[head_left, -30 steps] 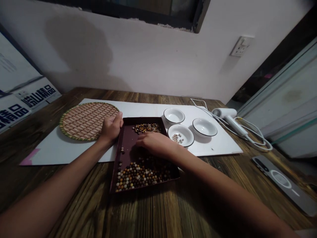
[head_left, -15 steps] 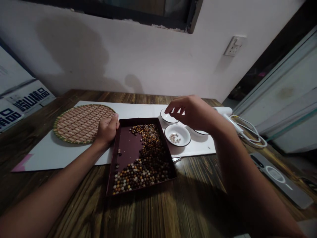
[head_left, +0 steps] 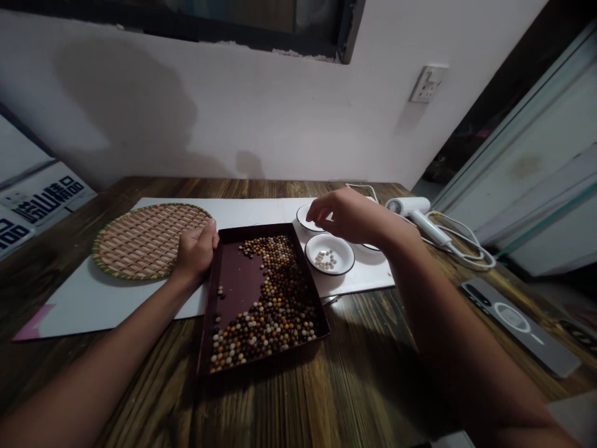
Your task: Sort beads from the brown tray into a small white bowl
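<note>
1. Left hand [head_left: 196, 252] is gripping the tray [head_left: 240, 277] near its far left corner, fingers closed on the rim.
2. Beads [head_left: 280, 305] are lying in the tray, right of those fingers.
3. Right hand [head_left: 347, 214] is hovering over the back bowl [head_left: 303, 216], fingers half curled; can't tell if they're holding anything.
4. Front bowl [head_left: 344, 254] is sitting just nearer than those fingers, holding pale beads [head_left: 325, 260].
5. Woven mat [head_left: 144, 241] is lying left of the left fingers.

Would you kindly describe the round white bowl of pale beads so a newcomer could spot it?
On the brown wooden table, find the shallow maroon rectangular tray. Just right of it stand three round, dark-rimmed white bowls. Your bowl is nearest the viewer and the only one visibly holding small pale round beads.
</note>
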Tool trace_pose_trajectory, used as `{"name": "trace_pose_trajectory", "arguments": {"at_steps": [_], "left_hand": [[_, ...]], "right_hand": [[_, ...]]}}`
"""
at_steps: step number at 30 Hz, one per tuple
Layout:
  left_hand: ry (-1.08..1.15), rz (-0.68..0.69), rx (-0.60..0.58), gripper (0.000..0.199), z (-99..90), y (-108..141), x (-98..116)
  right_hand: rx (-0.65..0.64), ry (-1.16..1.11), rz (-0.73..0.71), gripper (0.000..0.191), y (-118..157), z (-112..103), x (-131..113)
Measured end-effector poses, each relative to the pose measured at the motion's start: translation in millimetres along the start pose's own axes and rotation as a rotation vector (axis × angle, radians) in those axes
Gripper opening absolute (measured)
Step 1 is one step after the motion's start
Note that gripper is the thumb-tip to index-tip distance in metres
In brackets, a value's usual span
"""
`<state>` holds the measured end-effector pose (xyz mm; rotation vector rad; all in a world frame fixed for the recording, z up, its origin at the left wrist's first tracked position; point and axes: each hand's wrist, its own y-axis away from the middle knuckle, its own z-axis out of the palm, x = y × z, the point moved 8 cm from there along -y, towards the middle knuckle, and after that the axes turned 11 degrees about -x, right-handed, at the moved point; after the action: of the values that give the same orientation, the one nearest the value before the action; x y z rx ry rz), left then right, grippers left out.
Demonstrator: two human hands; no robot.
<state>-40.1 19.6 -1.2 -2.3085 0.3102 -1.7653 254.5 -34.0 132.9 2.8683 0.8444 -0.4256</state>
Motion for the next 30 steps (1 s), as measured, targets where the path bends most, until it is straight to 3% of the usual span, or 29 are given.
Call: {"name": "trace_pose_trajectory", "arguments": {"at_steps": [6,12,15,24,27,30], "left_hand": [[0.000,0.003,-0.007,0.055,0.1,0.1,-1.1],[0.005,-0.018,-0.004,0.057,0.0,1.4,-1.5],[0.013,-0.017,-0.005,0.058,0.0,1.5,-2.7],[0.008,-0.015,0.001,0.058,-0.6,0.4,-3.6],[0.000,-0.008,-0.002,0.055,-0.4,0.7,-1.7],[-0.050,0.009,-0.002,0.053,-0.1,1.4,2.7]], "right_hand": [[0.022,0.030,0.032,0.032,9.9,-10.9,-5.2],[-0.192,0.041,0.200,0.040,13.4,5.0,11.1],[-0.191,0.041,0.251,0.045,15.0,6.0,15.5],[-0.129,0.079,0.132,0.038,8.2,8.3,-8.1],[-0.122,0.100,0.046,0.032,-1.4,23.5,-31.1],[-0.190,0.107,-0.088,0.027,-12.1,52.5,-63.0]]}}
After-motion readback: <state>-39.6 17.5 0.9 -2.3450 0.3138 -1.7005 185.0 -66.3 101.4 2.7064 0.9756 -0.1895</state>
